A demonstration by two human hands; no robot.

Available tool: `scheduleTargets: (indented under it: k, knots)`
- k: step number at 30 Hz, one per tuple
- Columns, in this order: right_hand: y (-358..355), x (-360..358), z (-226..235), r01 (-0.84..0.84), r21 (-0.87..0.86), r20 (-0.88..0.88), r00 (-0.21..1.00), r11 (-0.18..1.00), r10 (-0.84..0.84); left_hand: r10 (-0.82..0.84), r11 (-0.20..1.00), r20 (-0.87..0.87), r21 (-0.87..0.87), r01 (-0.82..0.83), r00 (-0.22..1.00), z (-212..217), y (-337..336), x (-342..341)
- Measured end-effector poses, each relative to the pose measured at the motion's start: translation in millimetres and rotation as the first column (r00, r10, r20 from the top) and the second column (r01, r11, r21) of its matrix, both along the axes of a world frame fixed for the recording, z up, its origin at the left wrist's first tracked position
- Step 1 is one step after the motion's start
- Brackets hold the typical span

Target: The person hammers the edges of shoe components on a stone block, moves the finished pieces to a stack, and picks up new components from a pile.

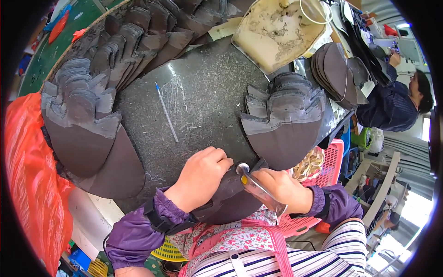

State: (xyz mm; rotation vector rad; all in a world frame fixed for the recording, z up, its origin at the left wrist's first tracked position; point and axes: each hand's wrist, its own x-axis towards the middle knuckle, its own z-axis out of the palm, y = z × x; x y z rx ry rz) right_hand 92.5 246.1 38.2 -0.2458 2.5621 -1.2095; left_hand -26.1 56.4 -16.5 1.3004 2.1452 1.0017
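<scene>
Far left, the view is filled by a crumpled red plastic bag [34,175], with a green surface [48,62] seen behind it. Next to that, a stack of dark brown pieces [80,138] is parked on the worktop [207,87], the ends all greyish, and a fanned row of similar pieces [143,46] is spread along the back edge. The top itself is black, speckled and pretty scratched up. A thin blue-tipped pen [167,113] has been left on it; any print there is too small to be read. The left hand [201,175] is curled at the near edge, by a dark piece [233,201] that's set right against the lap; whether anything's pinched can't be told. A shiny tool [260,189] is gripped in the right hand [288,189], its exact kind hard to make out. Beyond, a grubby cream tray [277,34] is placed above another stack [286,129]. Tan strips [309,165] are held in a pink basket [333,159]. Far right, a co-worker [390,108] and grey curtains [410,154] can be seen.
</scene>
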Motion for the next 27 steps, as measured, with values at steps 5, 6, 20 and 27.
scheduleTargets:
  k: [5, 6, 20, 27]
  knots:
    - [-1.2, 3.1, -8.2, 0.018, 0.023, -0.063, 0.998, 1.000, -0.017, -0.088, 0.991, -0.050, 0.092, 0.092, 0.995, -6.7, -5.9, -9.7]
    - [-0.9, 2.4, -7.5, 0.023, 0.014, -0.045, 0.999, 1.000, -0.023, -0.107, 0.987, -0.058, 0.112, 0.113, 0.993, -7.5, -6.5, -10.6]
    - [-2.2, -7.1, -5.9, 0.027, -0.064, 0.010, 1.000, 0.998, -0.027, -0.039, 0.991, -0.162, 0.122, 0.059, 0.986, -9.1, -13.3, -3.0]
    - [-0.5, -9.8, -9.6, 0.009, -0.037, -0.048, 0.999, 0.999, -0.011, -0.005, 0.987, -0.183, 0.155, 0.034, 0.983, -11.8, -16.5, 1.1]
